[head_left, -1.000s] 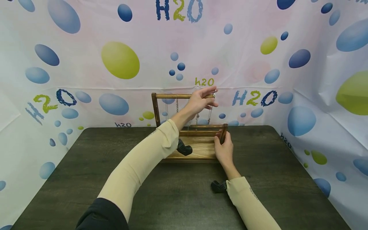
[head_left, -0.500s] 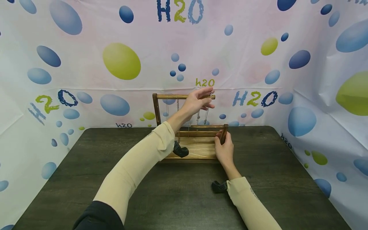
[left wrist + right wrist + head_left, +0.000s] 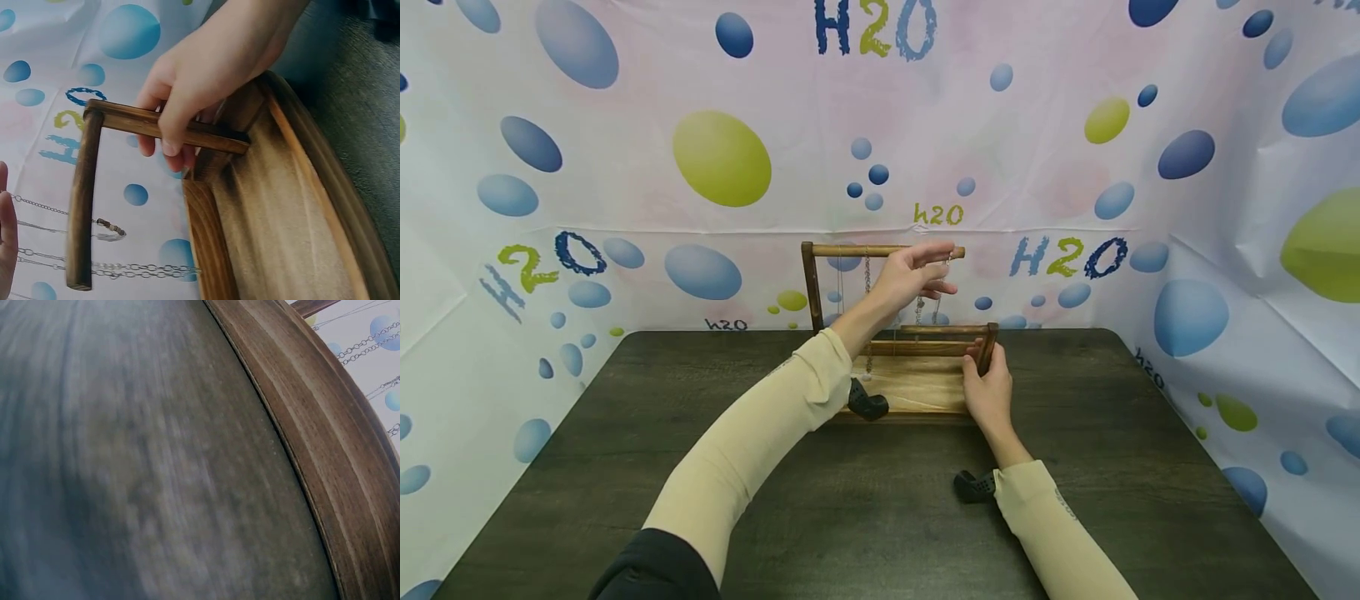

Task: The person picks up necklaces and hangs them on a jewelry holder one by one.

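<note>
A brown wooden jewelry stand [image 3: 917,392] with two hanging bars and a tray-like base stands on the table. My left hand [image 3: 904,279] is at the right end of its upper bar [image 3: 842,250], fingers extended and spread, beside a thin chain [image 3: 947,260] there. My right hand [image 3: 989,392] grips the short right post [image 3: 140,122], thumb in front, as the left wrist view shows. Several necklaces hang from the upper bar, among them a link chain [image 3: 150,270] and one with brown beads [image 3: 109,225]. My left forearm hides part of the stand.
The dark table [image 3: 880,508] spreads around the stand. Behind it hangs a white backdrop [image 3: 1045,167] with blue and green spots. A black piece [image 3: 868,402] sticks out at my left wrist, another [image 3: 973,487] at my right. The right wrist view shows the stand's base [image 3: 325,437].
My left hand has shifted slightly left and down, from the bar's end, and the chain by its fingers now hangs farther in along the bar. My right hand keeps its grip.
</note>
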Available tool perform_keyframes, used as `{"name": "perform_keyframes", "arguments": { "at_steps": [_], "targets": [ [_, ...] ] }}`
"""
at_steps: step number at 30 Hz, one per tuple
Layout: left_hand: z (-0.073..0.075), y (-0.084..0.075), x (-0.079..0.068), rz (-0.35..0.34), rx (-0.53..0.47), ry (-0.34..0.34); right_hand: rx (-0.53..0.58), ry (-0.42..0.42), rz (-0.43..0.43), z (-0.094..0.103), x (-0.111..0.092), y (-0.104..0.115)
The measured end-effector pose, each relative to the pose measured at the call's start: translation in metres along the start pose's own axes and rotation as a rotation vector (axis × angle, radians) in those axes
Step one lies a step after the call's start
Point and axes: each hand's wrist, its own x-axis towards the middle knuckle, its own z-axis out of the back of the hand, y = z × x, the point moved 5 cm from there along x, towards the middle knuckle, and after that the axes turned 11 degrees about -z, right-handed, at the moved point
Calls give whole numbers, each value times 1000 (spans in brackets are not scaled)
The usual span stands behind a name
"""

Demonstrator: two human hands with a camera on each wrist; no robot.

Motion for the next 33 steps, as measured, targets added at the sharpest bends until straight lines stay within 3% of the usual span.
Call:
{"name": "perform_keyframes", "arguments": {
  "at_steps": [8,13,25,33],
  "targets": [
    [-3,16,-5,46,-34,4,2,15,-3,0,0,0],
    [-7,22,-8,53,-5,31,4,15,-4,1,0,-1],
    [-10,38,-14,157,165,159,15,4,6,0,3,-4],
    [-9,43,-16,169,303,233,20,4,18,0,4,-5]
  ]
}}
